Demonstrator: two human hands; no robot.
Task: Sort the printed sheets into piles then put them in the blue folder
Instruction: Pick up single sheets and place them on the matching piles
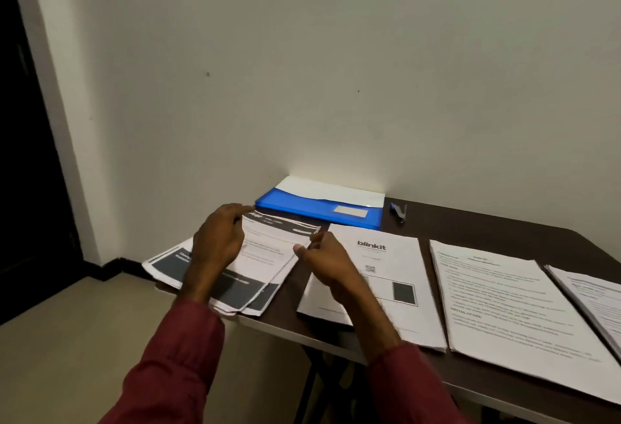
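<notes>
Left of centre in the frame, a banded pile (268, 255) of printed sheets with dark bars lies on the surface (470, 222), overhanging its near left edge. The left hand (218, 242) curves over the pile's far left corner; whether it grips, I cannot tell. The right hand (322, 259) pinches the pile's right edge. The blue folder (319, 210) lies behind against the wall, a stapler (400, 212) just right of it. Three more piles run rightward: a logo pile (386, 292), a text pile (504, 306) and an edge pile (594, 292).

Head-worn wide-angle view, facing forward and down, close over the table (487, 225), wall (336, 54) behind
</notes>
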